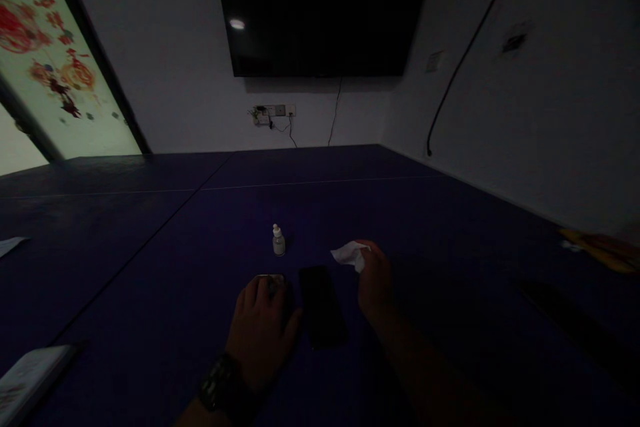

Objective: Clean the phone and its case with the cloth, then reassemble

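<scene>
A crumpled white tissue [351, 255] sticks out to the left from the fingers of my right hand [376, 280], which is closed around it just above the table. My left hand [260, 327], with a dark watch [219, 381] on the wrist, lies palm down with its fingers stretched over a small dark object [276, 278]. Only that object's top edge shows, so its kind is unclear. Between the hands a black smartphone [323, 307] lies flat, its screen dark. Beyond them stands a small clear dropper bottle [279, 241] with a white cap, upright.
The dark blue table [190, 267] reaches back to the wall. A white booklet or box [33, 377] lies at the near left, a paper sheet [10, 245] behind it. At the right are a yellow-red packet [603, 248] and a long dark object [565, 313]. A television [325, 13] hangs ahead.
</scene>
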Tool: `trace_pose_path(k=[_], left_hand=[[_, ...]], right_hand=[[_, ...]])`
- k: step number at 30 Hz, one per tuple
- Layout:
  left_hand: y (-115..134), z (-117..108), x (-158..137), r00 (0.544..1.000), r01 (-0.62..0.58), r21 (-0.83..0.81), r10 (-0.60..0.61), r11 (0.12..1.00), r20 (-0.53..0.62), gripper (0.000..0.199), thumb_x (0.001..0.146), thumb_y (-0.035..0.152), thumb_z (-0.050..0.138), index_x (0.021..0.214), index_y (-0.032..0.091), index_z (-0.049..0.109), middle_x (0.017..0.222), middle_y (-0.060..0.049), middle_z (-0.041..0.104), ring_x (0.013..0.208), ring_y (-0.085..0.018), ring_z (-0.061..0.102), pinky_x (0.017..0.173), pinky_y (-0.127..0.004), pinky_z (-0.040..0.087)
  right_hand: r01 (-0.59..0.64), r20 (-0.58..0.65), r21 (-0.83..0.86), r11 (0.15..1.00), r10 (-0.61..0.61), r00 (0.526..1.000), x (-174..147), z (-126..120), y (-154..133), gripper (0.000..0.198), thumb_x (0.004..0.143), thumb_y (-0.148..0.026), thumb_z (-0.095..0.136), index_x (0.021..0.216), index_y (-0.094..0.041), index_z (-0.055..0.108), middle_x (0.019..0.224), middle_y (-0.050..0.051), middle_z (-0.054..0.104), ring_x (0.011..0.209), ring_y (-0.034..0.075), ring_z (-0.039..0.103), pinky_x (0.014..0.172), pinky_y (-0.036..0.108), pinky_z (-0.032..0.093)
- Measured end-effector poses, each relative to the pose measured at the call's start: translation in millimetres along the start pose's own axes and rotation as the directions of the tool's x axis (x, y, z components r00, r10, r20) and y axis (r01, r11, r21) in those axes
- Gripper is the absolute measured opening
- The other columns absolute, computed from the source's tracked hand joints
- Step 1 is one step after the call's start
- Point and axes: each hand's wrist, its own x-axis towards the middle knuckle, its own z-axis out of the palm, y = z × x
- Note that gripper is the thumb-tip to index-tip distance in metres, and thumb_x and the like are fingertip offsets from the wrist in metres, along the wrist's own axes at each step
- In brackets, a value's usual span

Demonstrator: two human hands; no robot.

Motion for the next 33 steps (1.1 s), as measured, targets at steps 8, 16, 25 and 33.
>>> trace_pose_path(k=[8, 16, 25, 33], left_hand=[[56.6, -23.3, 15.6, 0.989, 0.086, -0.068, -0.076, 0.994, 0.129, 0.074, 0.091, 0.068, 0.042, 0.102, 0.004, 0.076, 0.108, -0.031, 0.068, 0.109, -0.050, 0.059, 0.092, -0.066, 0.043], [96.0, -25.4, 41.2, 0.909, 0.233, -0.032, -0.206, 0.972, 0.362, 0.086, 0.078, 0.076, 0.057, 0.111, -0.002, 0.072, 0.113, -0.037, 0.064, 0.104, -0.049, 0.065, 0.083, -0.055, 0.052], [105.6, -10.8, 37.6, 0.915, 0.281, 0.063, -0.287, 0.958, 0.283, 0.083, 0.087, 0.039, 0.063, 0.147, -0.012, 0.040, 0.120, -0.038, 0.060, 0.108, -0.046, 0.064, 0.082, -0.050, 0.054], [85.6, -22.8, 47.1, 0.878, 0.333, 0.015, -0.315, 0.943, 0.361, 0.113, 0.075, 0.054, 0.069, 0.156, -0.008, 0.021, 0.132, -0.038, 0.057, 0.118, -0.048, 0.061, 0.096, -0.052, 0.048]], right_hand=[[-0.012, -0.015, 0.009, 1.000, 0.013, 1.000, 2.0, 1.1, 10.8, 0.024, 0.073, -0.040, 0.056, 0.078, -0.021, 0.070, 0.071, 0.000, 0.068, 0.071, 0.022, 0.061, 0.065, 0.031, 0.045], [-0.038, -0.108, 0.047, 0.998, 0.043, 0.993, 18.7, -3.2, 15.7, 0.026, 0.070, -0.038, 0.053, 0.079, -0.020, 0.069, 0.075, 0.000, 0.067, 0.074, 0.021, 0.060, 0.067, 0.031, 0.045], [-0.058, -0.095, 0.090, 0.994, 0.066, 0.993, 19.4, 2.3, 20.8, 0.027, 0.068, -0.039, 0.053, 0.079, -0.020, 0.068, 0.071, -0.001, 0.066, 0.070, 0.020, 0.060, 0.064, 0.029, 0.045], [-0.044, -0.131, 0.105, 0.993, 0.058, 0.990, 22.9, -1.0, 19.2, 0.027, 0.068, -0.038, 0.052, 0.081, -0.021, 0.068, 0.072, -0.001, 0.066, 0.070, 0.020, 0.060, 0.063, 0.028, 0.045]])
